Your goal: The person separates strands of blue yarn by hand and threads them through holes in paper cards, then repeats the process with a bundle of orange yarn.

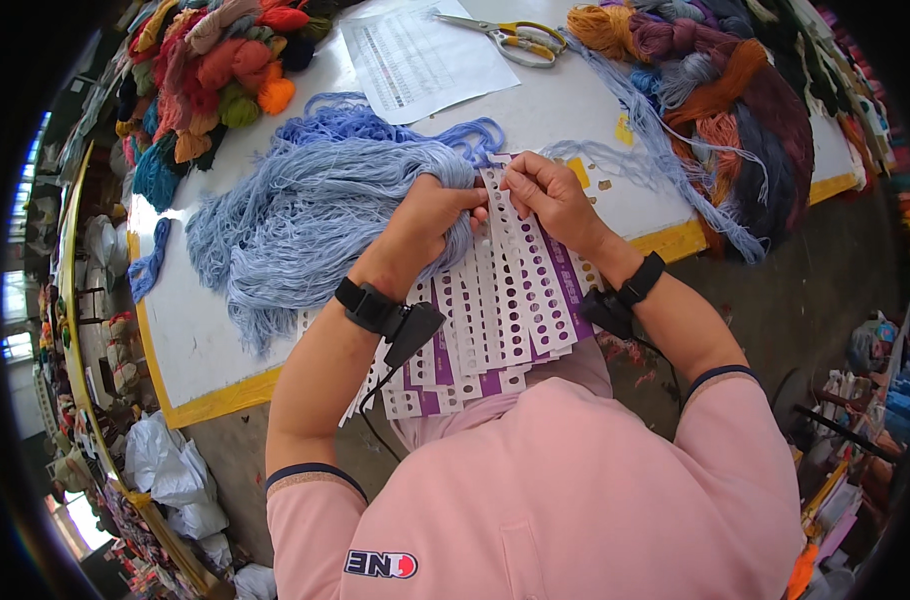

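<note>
A white, yellow-edged table (180, 350) is filling my remote view. I am seeing the left hand (437, 215) clamping pale blue yarn (315, 215) draping across the tabletop; the right hand (555, 205) is pinching, apparently, the top of punched cards (510, 300) fanning over the lap (580, 375).

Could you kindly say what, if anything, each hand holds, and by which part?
The left hand apparently grips pale-blue yarn at its right end; the right hand apparently pinches a perforated card near its top.

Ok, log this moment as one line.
left hand: gripping light-blue yarn | right hand: fingertips at punched cards' top | scissors: lying unheld
</note>
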A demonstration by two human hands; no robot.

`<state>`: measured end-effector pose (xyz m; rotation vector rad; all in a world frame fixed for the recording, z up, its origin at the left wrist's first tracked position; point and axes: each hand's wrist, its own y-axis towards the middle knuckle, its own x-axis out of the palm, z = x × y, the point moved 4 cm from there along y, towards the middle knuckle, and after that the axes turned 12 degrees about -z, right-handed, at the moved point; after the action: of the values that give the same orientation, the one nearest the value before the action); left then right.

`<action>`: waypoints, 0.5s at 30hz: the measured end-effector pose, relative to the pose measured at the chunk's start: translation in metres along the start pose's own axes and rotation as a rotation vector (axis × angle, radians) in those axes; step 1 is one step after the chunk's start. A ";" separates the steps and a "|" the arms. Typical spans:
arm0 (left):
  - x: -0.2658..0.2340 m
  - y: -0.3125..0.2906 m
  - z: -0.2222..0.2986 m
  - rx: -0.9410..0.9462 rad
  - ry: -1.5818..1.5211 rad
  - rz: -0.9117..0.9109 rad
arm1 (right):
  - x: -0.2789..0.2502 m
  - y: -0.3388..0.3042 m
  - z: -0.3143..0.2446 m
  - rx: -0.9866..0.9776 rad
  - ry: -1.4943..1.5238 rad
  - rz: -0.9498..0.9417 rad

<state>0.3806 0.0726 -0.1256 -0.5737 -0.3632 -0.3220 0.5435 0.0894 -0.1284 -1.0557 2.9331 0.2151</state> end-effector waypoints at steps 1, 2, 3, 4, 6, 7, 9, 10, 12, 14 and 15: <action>0.001 0.000 0.000 -0.004 0.026 0.014 | 0.001 0.000 0.001 0.005 0.003 -0.012; 0.002 0.003 -0.004 -0.006 0.025 0.013 | 0.001 0.000 0.001 0.010 0.006 -0.024; 0.001 0.006 -0.005 0.016 0.131 0.066 | 0.003 -0.001 -0.003 0.009 0.007 -0.028; -0.001 0.007 -0.005 0.038 0.237 0.119 | 0.003 -0.003 -0.009 0.037 -0.153 -0.013; -0.003 0.007 -0.007 0.011 0.290 0.192 | -0.002 -0.006 -0.012 0.068 -0.315 0.006; -0.003 0.005 -0.006 -0.019 0.344 0.262 | -0.007 -0.009 -0.014 0.042 -0.478 0.048; 0.002 0.002 -0.004 -0.007 0.356 0.265 | -0.015 -0.012 -0.019 0.074 -0.642 0.066; 0.003 0.002 -0.002 0.007 0.368 0.274 | -0.016 -0.011 -0.023 0.075 -0.642 0.067; 0.002 0.004 -0.005 0.021 0.352 0.252 | -0.011 -0.008 -0.028 0.055 -0.526 -0.051; 0.000 0.005 -0.007 0.033 0.338 0.232 | -0.008 0.003 -0.024 0.032 -0.548 -0.090; 0.001 0.005 -0.005 0.030 0.380 0.220 | -0.006 0.009 -0.023 0.007 -0.572 -0.131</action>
<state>0.3842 0.0732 -0.1316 -0.5051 0.0618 -0.2066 0.5435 0.0971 -0.1042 -0.9791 2.3471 0.4218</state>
